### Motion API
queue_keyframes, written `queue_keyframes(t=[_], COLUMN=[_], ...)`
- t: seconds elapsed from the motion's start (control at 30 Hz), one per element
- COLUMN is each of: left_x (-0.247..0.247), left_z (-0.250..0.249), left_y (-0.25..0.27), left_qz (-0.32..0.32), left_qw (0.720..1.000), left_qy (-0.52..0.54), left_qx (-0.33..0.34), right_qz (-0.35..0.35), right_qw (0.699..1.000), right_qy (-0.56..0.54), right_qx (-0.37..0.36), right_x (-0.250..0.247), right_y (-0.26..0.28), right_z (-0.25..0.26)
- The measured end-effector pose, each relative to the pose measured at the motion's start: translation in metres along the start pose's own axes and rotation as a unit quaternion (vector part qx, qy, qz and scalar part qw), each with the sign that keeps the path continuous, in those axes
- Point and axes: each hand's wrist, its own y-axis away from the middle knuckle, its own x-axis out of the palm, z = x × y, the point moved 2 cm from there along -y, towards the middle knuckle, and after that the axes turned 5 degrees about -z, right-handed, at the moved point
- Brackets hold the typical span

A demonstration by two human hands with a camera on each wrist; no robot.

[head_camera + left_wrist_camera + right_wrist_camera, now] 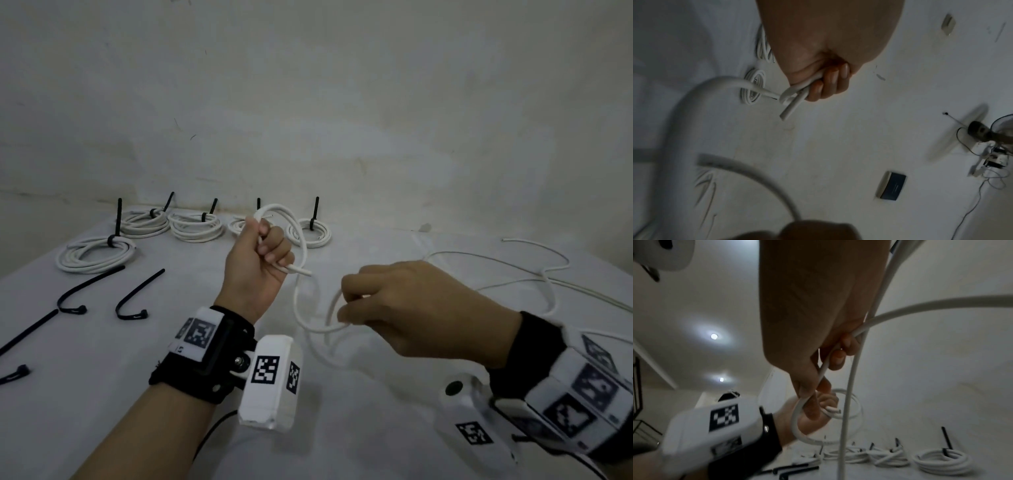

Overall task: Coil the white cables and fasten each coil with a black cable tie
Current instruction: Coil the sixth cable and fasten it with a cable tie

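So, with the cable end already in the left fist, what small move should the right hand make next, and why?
Probably the right hand should carry its pinched loop up to the left hand. The left hand grips only the first turn of the thin white cable, and most of it lies loose on the white table.

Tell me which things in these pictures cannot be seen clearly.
- Fourth tied coil: head view, mostly hidden by the left hand.
- Loose cable: head view, cut off by the right edge.
- Near cable loop: left wrist view, blurred.
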Motion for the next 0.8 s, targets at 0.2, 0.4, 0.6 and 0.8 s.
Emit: queue_keyframes(t=[0.2, 0.4, 0.6, 0.8], left_x=[0.003, 0.018, 0.030, 0.032], left_z=[0.015, 0.029, 0.040, 0.041], left_y=[0.003, 0.018, 0.035, 0.037], left_qz=[0.014, 0.079, 0.135, 0.140], left_qw=[0.998, 0.982, 0.943, 0.947], left_qy=[-0.038, -0.142, -0.279, -0.221], left_qx=[-0.041, -0.091, -0.118, -0.188], right_qz=[-0.087, -0.148, -0.170, -0.185], right_qw=[0.995, 0.985, 0.971, 0.950], right_qy=[-0.029, -0.045, -0.052, -0.095], right_qx=[0.027, 0.079, 0.163, 0.235], right_x=[-0.030, -0.045, -0.037, -0.019], right_y=[-0.008, -0.006, -0.007, -0.005], right_z=[-0.003, -0.024, -0.048, -0.070])
